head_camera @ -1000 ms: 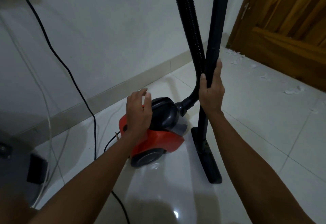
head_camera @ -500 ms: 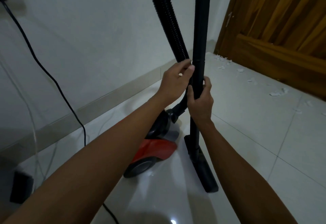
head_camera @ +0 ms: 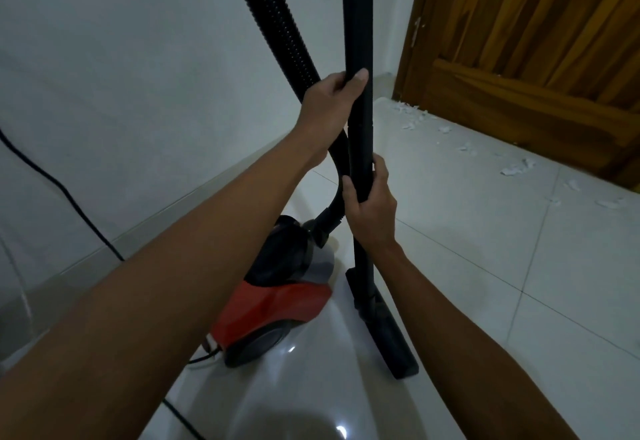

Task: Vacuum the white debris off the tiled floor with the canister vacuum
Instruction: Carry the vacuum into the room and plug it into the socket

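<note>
Both hands wrapped round the upright black plastic wand point(head_camera: 358, 59): my left hand point(head_camera: 329, 104) higher up, my right hand point(head_camera: 370, 204) lower. White paper-like debris point(head_camera: 516, 168) sits by the wooden door point(head_camera: 536, 41), well apart from the flat black floor nozzle point(head_camera: 384, 329). Tilt wand fwd, keep nozzle flat, don't yank the red-and-black canister vac point(head_camera: 277, 294).

Both bare forearms reach from the bottom of the frame toward its centre. The left arm enters from the lower left and runs diagonally up; the left hand point(head_camera: 329, 100) sits just above centre, fingers curled closed around the upright black wand point(head_camera: 358, 41), thumb tip lying across its front. The right arm comes in from the lower right, and the right hand point(head_camera: 372, 202) grips the same wand lower down, near mid-frame, fingers wrapped around it with the thumb on its left side.
</note>
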